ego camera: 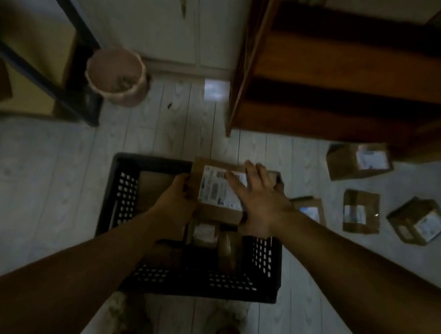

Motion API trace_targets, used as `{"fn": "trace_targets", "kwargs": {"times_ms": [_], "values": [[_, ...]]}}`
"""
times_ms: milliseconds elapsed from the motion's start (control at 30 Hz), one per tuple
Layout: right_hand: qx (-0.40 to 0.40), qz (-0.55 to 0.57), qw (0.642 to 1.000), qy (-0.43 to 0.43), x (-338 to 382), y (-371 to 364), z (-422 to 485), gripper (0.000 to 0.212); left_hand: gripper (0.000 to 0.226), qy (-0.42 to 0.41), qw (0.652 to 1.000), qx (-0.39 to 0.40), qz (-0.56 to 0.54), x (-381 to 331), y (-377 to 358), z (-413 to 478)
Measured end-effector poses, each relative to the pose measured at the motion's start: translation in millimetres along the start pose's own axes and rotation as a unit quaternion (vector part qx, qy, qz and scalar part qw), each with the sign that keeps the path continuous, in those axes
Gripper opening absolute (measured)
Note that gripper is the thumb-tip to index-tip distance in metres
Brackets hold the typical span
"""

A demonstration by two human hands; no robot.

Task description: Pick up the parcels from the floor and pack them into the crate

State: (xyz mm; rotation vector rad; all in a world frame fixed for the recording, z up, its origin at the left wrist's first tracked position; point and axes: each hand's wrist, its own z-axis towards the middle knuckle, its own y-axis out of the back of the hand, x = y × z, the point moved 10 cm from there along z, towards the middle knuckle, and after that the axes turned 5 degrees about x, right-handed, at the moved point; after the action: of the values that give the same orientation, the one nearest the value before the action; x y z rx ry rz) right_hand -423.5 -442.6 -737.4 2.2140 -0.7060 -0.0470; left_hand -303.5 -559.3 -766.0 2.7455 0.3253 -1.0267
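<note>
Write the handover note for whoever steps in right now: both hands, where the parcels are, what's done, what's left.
Left hand: grips the left edge of the brown cardboard parcel with the white label, held over the black perforated plastic crate.
Right hand: fingers straight, flat on that parcel's top.
Done: a labelled parcel and what looks like a plain brown parcel lie in the crate.
Left: set this one down, then fetch four from the pale plank floor right of the crate: far parcel, middle parcel, rightmost parcel, nearest parcel, partly behind the right forearm.
</note>
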Motion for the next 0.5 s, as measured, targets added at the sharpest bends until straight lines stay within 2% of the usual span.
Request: {"fn": "trace_targets", "kwargs": {"times_ms": [100, 267, 500], "values": [[0.010, -0.009, 1.000, 0.000, -29, -56, 52, 0.127, 0.061, 0.037, 0.999, 0.002, -0.027, 46, -20, 62], [0.017, -0.018, 1.000, -0.010, -63, -126, 108, 0.130, 0.053, 0.074, 0.997, 0.015, -0.010, 99, -47, 131], [-0.006, -0.023, 1.000, -0.016, -91, -157, 134, 0.130, 0.066, 0.054, 0.998, 0.038, -0.020, 117, -78, 169]]}}
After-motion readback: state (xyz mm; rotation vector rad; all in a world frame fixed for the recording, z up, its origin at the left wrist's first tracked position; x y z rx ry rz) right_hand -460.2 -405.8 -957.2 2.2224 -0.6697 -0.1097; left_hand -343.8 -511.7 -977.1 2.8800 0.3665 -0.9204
